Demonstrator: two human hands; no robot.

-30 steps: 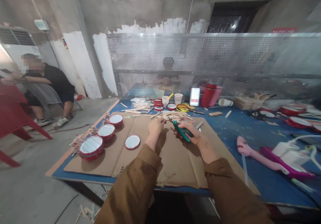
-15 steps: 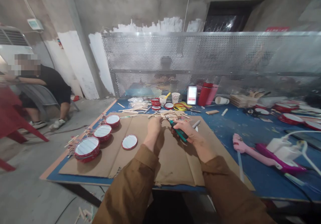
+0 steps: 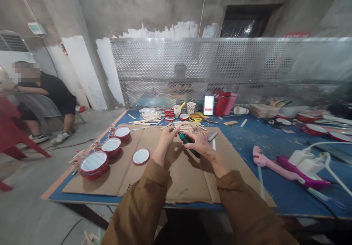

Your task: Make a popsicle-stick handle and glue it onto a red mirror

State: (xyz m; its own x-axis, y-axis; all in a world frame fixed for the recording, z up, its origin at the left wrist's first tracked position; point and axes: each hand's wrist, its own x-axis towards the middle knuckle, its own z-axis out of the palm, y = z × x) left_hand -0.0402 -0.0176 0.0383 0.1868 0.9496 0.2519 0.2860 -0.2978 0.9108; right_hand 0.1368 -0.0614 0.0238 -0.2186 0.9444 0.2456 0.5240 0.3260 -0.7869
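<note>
My right hand (image 3: 202, 146) is wrapped round the green-and-black handles of a pair of cutting pliers (image 3: 184, 138), whose jaws point up and left. My left hand (image 3: 166, 138) pinches a thin wooden stick (image 3: 178, 126) just beyond the pliers. Whether the jaws touch the stick I cannot tell. Both hands are above a flat cardboard sheet (image 3: 187, 182). Loose wooden sticks (image 3: 189, 127) lie behind them. To the left, a single round red-rimmed drum with a white face (image 3: 141, 156) rests on the cardboard.
Stacks of red-rimmed drums (image 3: 94, 164) line the table's left edge. At the back stand paper cups (image 3: 191, 108), a phone (image 3: 208, 105) and a red bottle (image 3: 222, 104). A pink glue gun (image 3: 272, 168) and white plugs (image 3: 305, 160) lie right. A person (image 3: 55, 95) sits at far left.
The pliers have turned in my right hand and show less of their length. My left fingers have opened out from a tighter curl, and the pinched stick shows more clearly. The view has shifted slightly.
</note>
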